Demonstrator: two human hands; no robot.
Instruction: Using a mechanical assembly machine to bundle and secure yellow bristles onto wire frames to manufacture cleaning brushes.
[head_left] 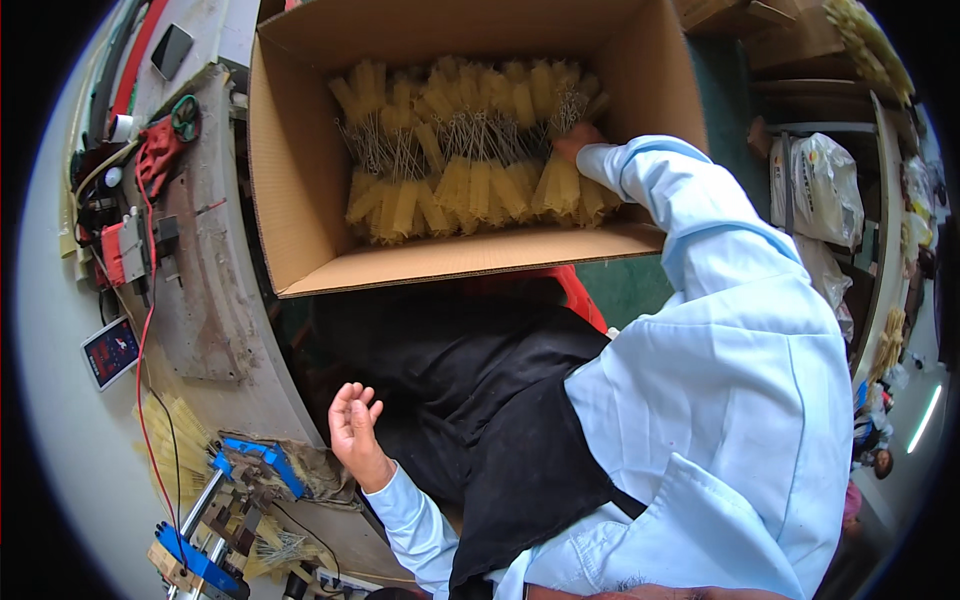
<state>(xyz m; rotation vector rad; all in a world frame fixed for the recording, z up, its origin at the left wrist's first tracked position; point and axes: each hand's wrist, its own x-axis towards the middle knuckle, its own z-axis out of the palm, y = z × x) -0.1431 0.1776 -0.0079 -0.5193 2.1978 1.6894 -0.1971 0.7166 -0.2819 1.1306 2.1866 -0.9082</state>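
My right hand [578, 141] reaches into a large cardboard box [460, 258], touching the right end of the bottle brushes [485, 187] packed inside. These have pale yellow bristles and twisted wire stems with small loops, and lie in two rows with the stems meeting in the middle. Among the stems the right fingertips are hidden, so their grip does not show. My left hand [358, 437] is held in the air beside the workbench edge, over my black apron [480, 400]. Its fingers are loosely bent and apart, with nothing in them.
On the left, the worn workbench [205, 310] carries a blue-ended metal fixture [215, 520], a tablet [111, 352], a red cloth [158, 152] and cables. Loose yellow brushes [172, 435] lie behind the fixture. White plastic bags [822, 190] stand on shelving at right.
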